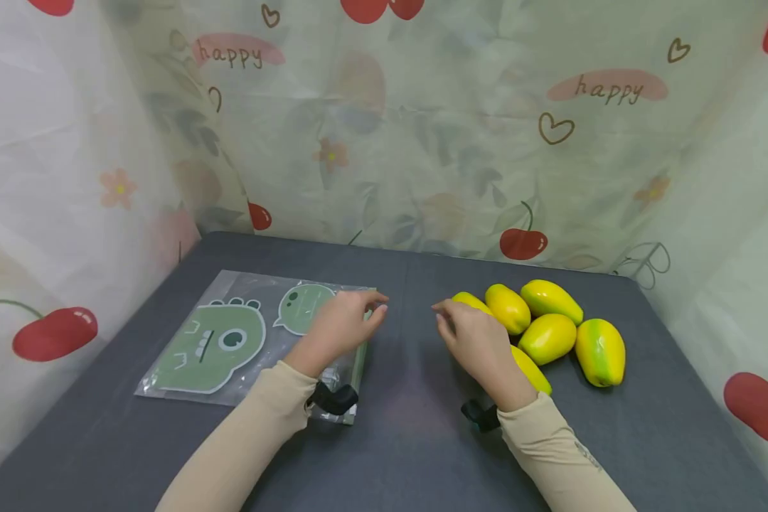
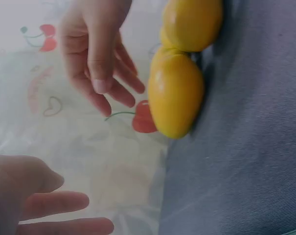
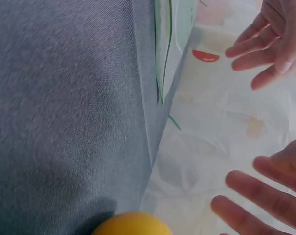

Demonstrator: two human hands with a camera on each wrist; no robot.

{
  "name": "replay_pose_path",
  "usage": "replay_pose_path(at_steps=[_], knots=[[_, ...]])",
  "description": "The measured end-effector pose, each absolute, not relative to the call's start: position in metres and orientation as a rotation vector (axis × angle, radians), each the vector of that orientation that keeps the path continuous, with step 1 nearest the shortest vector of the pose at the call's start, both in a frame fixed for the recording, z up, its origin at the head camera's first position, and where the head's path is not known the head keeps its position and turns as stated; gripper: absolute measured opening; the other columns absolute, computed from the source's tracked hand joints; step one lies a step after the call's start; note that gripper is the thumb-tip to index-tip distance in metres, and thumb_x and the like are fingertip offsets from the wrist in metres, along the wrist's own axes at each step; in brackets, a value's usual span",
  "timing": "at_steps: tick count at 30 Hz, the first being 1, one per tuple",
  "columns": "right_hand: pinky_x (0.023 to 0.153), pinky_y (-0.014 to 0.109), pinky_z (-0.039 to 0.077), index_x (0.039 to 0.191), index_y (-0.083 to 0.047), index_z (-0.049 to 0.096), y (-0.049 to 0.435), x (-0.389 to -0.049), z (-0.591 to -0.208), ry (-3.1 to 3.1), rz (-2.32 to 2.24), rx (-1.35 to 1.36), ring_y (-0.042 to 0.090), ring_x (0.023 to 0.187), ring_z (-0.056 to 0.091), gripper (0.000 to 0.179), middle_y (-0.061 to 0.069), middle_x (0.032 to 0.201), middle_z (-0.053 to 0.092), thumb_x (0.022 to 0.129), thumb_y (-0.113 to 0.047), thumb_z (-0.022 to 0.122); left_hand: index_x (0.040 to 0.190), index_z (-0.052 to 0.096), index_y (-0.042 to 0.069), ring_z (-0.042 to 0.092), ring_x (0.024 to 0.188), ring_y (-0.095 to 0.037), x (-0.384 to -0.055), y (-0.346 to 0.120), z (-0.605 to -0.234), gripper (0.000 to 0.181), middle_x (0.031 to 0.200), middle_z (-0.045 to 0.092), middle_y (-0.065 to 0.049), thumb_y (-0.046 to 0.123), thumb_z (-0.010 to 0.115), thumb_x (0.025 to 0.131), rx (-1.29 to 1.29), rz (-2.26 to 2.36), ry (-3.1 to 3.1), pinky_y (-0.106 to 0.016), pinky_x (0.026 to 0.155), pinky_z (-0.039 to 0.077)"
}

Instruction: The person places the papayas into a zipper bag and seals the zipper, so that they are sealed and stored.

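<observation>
My left hand (image 1: 338, 323) hovers over the right part of a clear plastic bag (image 1: 281, 284) printed with green cartoon monsters, its fingers relaxed and holding nothing. My right hand (image 1: 476, 341) is in the air just left of several yellow-green mangoes (image 1: 548, 339), overlapping some of them in the head view; its fingers are loosely bent and hold nothing. In the left wrist view the right hand (image 2: 96, 54) appears beside two mangoes (image 2: 176, 95). The right wrist view has the edge of the bag (image 3: 162, 58) and the top of one mango (image 3: 133, 225).
A dark grey cloth (image 1: 409, 441) covers the table. Around it hangs a pale curtain (image 1: 409, 128) with cherries, hearts and "happy" prints. A thin looped cord (image 1: 649, 263) lies at the back right corner. Black straps (image 1: 334, 398) circle both wrists.
</observation>
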State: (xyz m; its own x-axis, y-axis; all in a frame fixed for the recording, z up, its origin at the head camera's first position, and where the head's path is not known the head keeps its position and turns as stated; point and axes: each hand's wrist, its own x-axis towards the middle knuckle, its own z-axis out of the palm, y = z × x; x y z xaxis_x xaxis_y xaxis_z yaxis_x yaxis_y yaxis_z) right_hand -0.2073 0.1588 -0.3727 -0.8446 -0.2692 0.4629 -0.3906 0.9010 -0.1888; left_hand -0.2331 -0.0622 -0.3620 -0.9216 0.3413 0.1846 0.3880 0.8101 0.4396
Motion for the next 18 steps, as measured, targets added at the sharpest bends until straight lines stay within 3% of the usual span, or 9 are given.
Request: replay_pose_path(at_steps=[4, 9, 12, 15, 18], knots=[[0.048, 0.022, 0.045, 0.110, -0.016, 0.069, 0.154, -0.209, -0.372, -2.658, 0.526, 0.452, 0.011, 0.062, 0.061, 0.019, 0.000, 0.096, 0.073, 0.093, -0.019, 0.062, 0.117, 0.069, 0.017, 0.067, 0.089, -0.016, -0.233, -0.071, -0.356, 0.027, 0.106, 0.072, -0.001, 0.029, 0.054, 0.099, -0.543, -0.905, -2.843, -0.032, 0.066, 0.052], [0.063, 0.030, 0.055, 0.113, -0.016, 0.067, 0.148, -0.209, -0.370, -2.659, 0.716, 0.435, 0.016, 0.081, 0.068, 0.020, 0.000, 0.098, 0.073, 0.094, -0.021, 0.063, 0.112, 0.071, 0.016, 0.056, 0.060, -0.015, -0.232, -0.080, -0.352, 0.024, 0.099, 0.072, -0.001, 0.024, 0.053, 0.099, -0.502, -1.095, -2.737, -0.027, 0.048, 0.040], [0.070, 0.034, 0.056, 0.114, -0.016, 0.066, 0.144, -0.210, -0.371, -2.650, 0.873, 0.436, 0.017, 0.083, 0.067, 0.020, 0.001, 0.098, 0.072, 0.094, -0.020, 0.063, 0.109, 0.072, 0.017, 0.050, 0.055, -0.017, -0.231, -0.084, -0.351, 0.023, 0.100, 0.073, -0.001, 0.025, 0.053, 0.098, -0.452, -1.182, -2.691, -0.027, 0.043, 0.035], [0.075, 0.035, 0.057, 0.115, -0.016, 0.065, 0.139, -0.211, -0.372, -2.657, 1.064, 0.436, 0.017, 0.085, 0.067, 0.021, 0.001, 0.101, 0.071, 0.095, -0.020, 0.062, 0.109, 0.072, 0.019, 0.058, 0.068, -0.017, -0.231, -0.087, -0.352, 0.023, 0.104, 0.072, -0.001, 0.026, 0.052, 0.099, -0.394, -1.247, -2.672, -0.028, 0.047, 0.038], [0.075, 0.034, 0.056, 0.117, -0.016, 0.064, 0.134, -0.213, -0.375, -2.666, 1.258, 0.421, 0.018, 0.087, 0.066, 0.022, 0.002, 0.104, 0.069, 0.096, -0.021, 0.061, 0.110, 0.071, 0.018, 0.066, 0.089, -0.020, -0.232, -0.090, -0.355, 0.023, 0.111, 0.071, -0.003, 0.026, 0.053, 0.098, -0.350, -1.321, -2.663, -0.032, 0.059, 0.047]])
